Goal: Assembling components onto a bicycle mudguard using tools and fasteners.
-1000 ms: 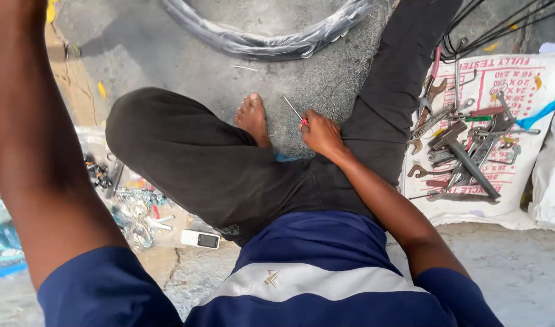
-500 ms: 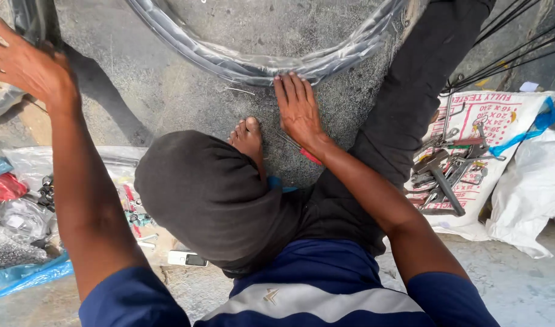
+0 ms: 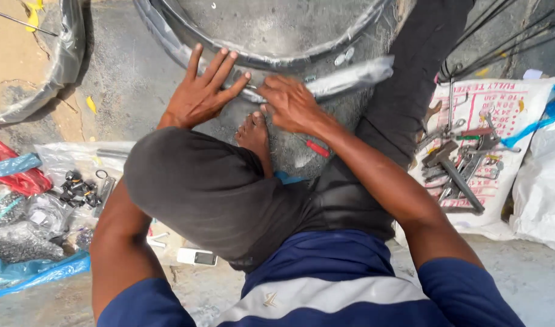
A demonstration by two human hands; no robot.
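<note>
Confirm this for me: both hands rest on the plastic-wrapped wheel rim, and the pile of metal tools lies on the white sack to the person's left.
One detail is wrong. The left hand and right hand do rest on the plastic-wrapped wheel rim, but the pile of metal tools on the white sack lies to the person's right, as the head view shows.

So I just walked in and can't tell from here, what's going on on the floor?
A person sits on the concrete floor, one bare foot tucked in front. Both hands rest on a round dark rim wrapped in clear plastic: the left hand lies flat with spread fingers, the right hand presses beside it. A small red-handled tool lies by the leg, and metal wrenches sit on a white printed sack to the right.
</note>
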